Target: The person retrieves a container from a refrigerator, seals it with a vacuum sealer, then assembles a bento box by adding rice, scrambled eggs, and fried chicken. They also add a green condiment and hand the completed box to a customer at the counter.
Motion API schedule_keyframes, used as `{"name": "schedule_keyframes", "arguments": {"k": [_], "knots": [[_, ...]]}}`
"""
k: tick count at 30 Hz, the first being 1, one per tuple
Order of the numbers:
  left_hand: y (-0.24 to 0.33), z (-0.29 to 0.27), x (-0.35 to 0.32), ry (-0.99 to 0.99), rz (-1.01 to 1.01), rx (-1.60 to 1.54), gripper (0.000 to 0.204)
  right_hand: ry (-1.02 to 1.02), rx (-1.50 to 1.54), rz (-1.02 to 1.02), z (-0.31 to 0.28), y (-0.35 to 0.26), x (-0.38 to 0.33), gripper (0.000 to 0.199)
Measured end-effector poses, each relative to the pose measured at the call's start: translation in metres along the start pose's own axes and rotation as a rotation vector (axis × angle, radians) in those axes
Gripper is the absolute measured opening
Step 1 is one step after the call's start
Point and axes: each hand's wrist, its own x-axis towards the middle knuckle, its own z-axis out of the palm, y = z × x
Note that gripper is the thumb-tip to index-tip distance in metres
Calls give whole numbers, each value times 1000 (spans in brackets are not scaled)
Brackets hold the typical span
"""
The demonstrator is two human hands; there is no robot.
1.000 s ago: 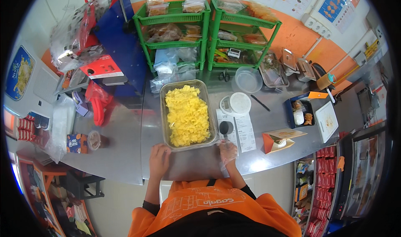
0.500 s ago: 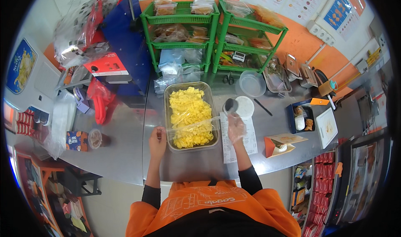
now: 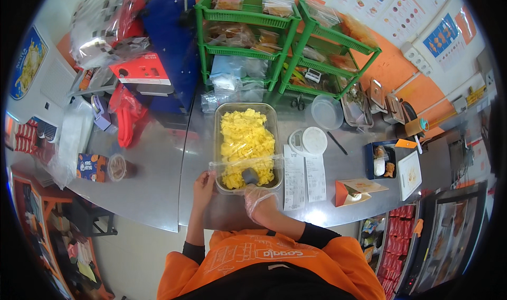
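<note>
Yellow crumbled food, like scrambled egg [image 3: 245,136], fills a clear rectangular tub [image 3: 217,125] in front of me. A band of clear plastic film [image 3: 264,161] crosses over the near part of the tub. My left hand [image 3: 203,186] is closed at the tub's near left corner, its fingertips pinching the film's left end. Wearing a clear plastic glove, my right hand [image 3: 259,202] is closed at the tub's near edge. It holds a scoop with a dark grey head [image 3: 250,176], which rests in the yellow food; the handle is mostly hidden by the hand.
Right of the tub are a white kitchen scale [image 3: 306,141], printed paper slips [image 3: 294,186], a black pen [image 3: 337,142] and a round clear tub [image 3: 326,112]. Green shelf racks [image 3: 243,52] with bagged food stand behind. A lidded cup [image 3: 120,169] and small box [image 3: 92,167] are at left.
My right hand has moved left and nearer to me, from over the scale to the tub, bringing the scoop's head into the yellow food. My left hand stays beside the tub.
</note>
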Motion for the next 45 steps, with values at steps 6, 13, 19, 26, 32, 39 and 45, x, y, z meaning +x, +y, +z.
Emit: {"name": "schedule_keyframes", "arguments": {"k": [6, 13, 19, 26, 32, 39, 45], "knots": [[29, -17, 1, -125, -243, -151, 38, -7, -28, -117, -22, -18, 3, 22], [28, -14, 4, -258, -339, -232, 44, -52, -6, -48, -25, -29, 18, 18], [21, -10, 6, -272, -298, -249, 45, -177, -129, -191, -14, -30, 29, 13], [9, 7, 6, -266, -303, -332, 51, -111, -67, -442, -7, 14, 31, 16], [20, 6, 2, -319, -388, -391, 62, -249, -37, -375, -10, 28, 43, 17], [21, 2, 3, -399, -426, -442, 71, -306, 793, -40, 23, 73, 59, 42], [13, -3, 8, -432, -432, -348, 76, -506, 1198, 186, -5, 82, 54, 40]]}}
